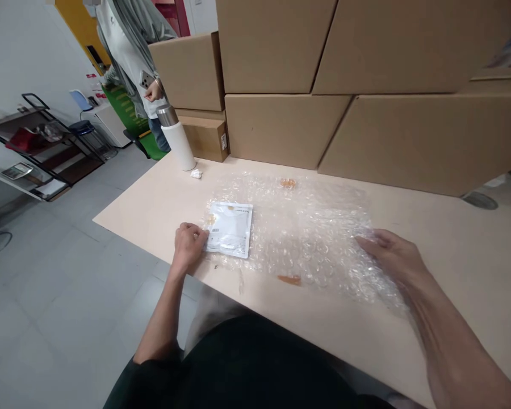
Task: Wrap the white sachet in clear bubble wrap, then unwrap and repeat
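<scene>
A sheet of clear bubble wrap [306, 233] is spread over the pale table, with orange patches near its far and near edges. On its left part lies a flat white and light-blue packet [230, 230] with printing on it. My left hand [189, 244] is closed at the left edge of the wrap, its fingers touching the packet's left side; exactly what it pinches is hard to tell. My right hand [394, 255] grips the right end of the wrap between thumb and fingers.
Cardboard boxes [287, 128] are stacked along the table's [140, 210] far side. A white bottle [179, 145] and a crumpled white scrap [196, 174] stand at the far left. Beyond them is a person [132, 57]. A shelf rack [46, 142] stands at left.
</scene>
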Action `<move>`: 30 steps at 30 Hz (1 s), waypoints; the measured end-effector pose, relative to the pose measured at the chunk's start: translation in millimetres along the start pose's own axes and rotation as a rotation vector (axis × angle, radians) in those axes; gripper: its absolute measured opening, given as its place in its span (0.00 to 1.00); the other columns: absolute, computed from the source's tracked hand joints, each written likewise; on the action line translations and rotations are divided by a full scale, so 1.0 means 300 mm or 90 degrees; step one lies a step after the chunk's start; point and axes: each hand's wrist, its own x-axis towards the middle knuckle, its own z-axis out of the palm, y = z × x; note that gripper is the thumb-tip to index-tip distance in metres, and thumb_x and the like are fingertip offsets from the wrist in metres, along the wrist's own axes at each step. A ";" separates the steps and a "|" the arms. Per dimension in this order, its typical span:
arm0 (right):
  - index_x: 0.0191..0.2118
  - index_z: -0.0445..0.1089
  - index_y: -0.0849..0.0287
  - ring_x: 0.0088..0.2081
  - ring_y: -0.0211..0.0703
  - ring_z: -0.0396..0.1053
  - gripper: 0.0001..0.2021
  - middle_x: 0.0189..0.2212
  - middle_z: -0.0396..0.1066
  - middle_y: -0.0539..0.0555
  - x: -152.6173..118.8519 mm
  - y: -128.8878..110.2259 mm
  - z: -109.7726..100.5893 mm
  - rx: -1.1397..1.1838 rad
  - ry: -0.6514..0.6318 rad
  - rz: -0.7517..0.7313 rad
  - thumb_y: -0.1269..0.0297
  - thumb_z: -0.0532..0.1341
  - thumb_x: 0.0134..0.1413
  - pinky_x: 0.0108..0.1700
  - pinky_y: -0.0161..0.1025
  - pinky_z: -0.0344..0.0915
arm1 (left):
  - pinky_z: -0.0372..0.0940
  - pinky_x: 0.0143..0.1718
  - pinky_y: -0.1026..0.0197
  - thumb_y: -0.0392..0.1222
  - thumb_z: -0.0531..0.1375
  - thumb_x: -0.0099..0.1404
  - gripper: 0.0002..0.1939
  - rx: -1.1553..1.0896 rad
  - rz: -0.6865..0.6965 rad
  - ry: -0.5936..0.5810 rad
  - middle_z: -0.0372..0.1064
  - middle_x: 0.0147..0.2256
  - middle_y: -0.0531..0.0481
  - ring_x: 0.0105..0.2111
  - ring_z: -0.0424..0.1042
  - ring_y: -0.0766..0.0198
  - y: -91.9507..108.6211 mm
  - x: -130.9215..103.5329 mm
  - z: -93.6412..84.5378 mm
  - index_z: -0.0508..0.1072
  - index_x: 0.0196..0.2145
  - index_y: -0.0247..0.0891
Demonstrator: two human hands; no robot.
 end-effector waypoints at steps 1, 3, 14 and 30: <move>0.45 0.74 0.60 0.30 0.46 0.68 0.21 0.35 0.73 0.59 -0.001 -0.002 -0.010 -0.026 0.006 -0.014 0.56 0.67 0.44 0.36 0.46 0.66 | 0.63 0.46 0.56 0.48 0.57 0.65 0.14 -0.004 0.004 -0.006 0.69 0.42 0.43 0.46 0.68 0.54 -0.004 -0.001 0.000 0.76 0.29 0.37; 0.55 0.70 0.62 0.39 0.52 0.71 0.28 0.48 0.70 0.68 -0.018 -0.029 -0.028 -0.133 0.074 -0.131 0.54 0.65 0.49 0.44 0.51 0.67 | 0.64 0.44 0.57 0.48 0.56 0.67 0.14 0.000 0.014 -0.023 0.68 0.41 0.43 0.43 0.70 0.56 -0.009 -0.005 -0.004 0.75 0.31 0.37; 0.62 0.65 0.62 0.63 0.57 0.61 0.21 0.61 0.66 0.64 -0.321 -0.360 0.419 -0.246 -0.391 -0.715 0.59 0.51 0.70 0.62 0.60 0.60 | 0.60 0.37 0.57 0.50 0.54 0.67 0.12 0.060 -0.027 -0.026 0.71 0.35 0.46 0.36 0.71 0.55 -0.005 -0.006 -0.024 0.71 0.33 0.40; 0.49 0.75 0.55 0.49 0.51 0.72 0.30 0.45 0.77 0.57 -0.291 -0.366 0.464 0.321 -0.637 -0.164 0.36 0.48 0.63 0.55 0.50 0.66 | 0.64 0.56 0.50 0.64 0.46 0.72 0.32 -0.461 0.216 -0.166 0.64 0.59 0.40 0.58 0.66 0.51 0.257 -0.093 -0.004 0.70 0.60 0.41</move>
